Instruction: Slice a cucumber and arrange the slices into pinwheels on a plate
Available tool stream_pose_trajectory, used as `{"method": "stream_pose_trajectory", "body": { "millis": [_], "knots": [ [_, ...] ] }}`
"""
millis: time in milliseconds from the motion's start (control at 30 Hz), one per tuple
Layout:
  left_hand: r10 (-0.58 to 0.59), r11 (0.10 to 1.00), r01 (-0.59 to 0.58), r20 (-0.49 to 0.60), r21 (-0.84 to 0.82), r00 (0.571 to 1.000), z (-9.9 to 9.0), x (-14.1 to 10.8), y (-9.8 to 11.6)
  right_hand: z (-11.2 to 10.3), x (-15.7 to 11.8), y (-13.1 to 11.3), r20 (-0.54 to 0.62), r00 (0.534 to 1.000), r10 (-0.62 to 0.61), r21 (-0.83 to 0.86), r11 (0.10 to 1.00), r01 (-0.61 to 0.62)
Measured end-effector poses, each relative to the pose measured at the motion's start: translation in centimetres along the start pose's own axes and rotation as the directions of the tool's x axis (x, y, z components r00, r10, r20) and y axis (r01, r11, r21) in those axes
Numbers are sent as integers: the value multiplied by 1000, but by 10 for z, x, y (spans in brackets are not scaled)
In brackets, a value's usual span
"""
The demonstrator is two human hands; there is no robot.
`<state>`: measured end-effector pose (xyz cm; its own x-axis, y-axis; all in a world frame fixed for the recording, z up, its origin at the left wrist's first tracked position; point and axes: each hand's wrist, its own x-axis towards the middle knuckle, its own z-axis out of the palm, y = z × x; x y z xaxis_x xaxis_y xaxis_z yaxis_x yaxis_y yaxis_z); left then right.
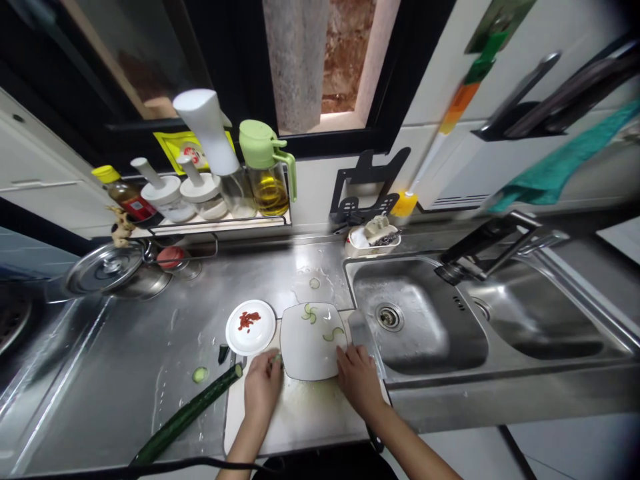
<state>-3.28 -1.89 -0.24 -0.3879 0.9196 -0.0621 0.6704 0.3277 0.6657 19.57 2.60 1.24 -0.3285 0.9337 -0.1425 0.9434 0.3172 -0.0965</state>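
A white squarish plate [311, 353] lies on a white cutting board [300, 420]. Thin curved cucumber slices [310, 313] form a small fan near its far edge, and more curved slices [333, 334] lie toward its right side. My left hand [263, 385] is beside the plate's left edge, fingers pinched on a small green piece that looks like cucumber slices. At the right edge, my right hand [361, 381] grips the plate's rim with thumb and fingers. A knife [363, 333] lies under and beyond that hand, its handle partly hidden by my arm.
A round white plate [250, 343] with red berries stands at the left. A long cucumber [190, 410], a cut end [223, 353] and a round slice [200, 375] lie on the steel counter. The sink [415, 313] is at right; a condiment shelf [220, 225] stands behind.
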Motion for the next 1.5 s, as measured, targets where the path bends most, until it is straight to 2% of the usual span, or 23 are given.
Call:
{"method": "stream_pose_trajectory", "body": {
  "millis": [100, 200, 433, 600, 1000, 1233, 1400, 1500],
  "knots": [
    [-22, 999, 23, -9, 44, 1000, -3, -5, -20, 3, -7, -6, 6, 1000, -21, 31, 999, 21],
    [32, 997, -32, 0, 73, 999, 1, -6, -26, 6, -12, -11, 7, 999, -45, 50, 998, 45],
    [103, 986, -114, 93, 122, 990, 8, -1, -25, 8, -17, -15, 14, 997, -77, 48, 996, 76],
    [140, 978, -153, 95, 142, 986, 7, -2, -27, 7, -19, -15, 19, 997, -73, 54, 996, 72],
    [121, 992, -125, 103, 35, 987, 0, 8, -20, 0, -14, -19, 25, 997, -80, 63, 995, 78],
    [145, 989, -148, 174, 4, 974, -3, 13, -20, -1, -12, -19, 27, 997, -76, 94, 993, 73],
    [168, 984, -179, 263, 17, 950, -4, 17, -18, 1, -12, -19, 27, 997, -76, 109, 991, 73],
    [190, 978, -205, 263, 30, 946, -4, 19, -19, 1, -13, -18, 35, 997, -75, 117, 991, 70]
  ]
}}
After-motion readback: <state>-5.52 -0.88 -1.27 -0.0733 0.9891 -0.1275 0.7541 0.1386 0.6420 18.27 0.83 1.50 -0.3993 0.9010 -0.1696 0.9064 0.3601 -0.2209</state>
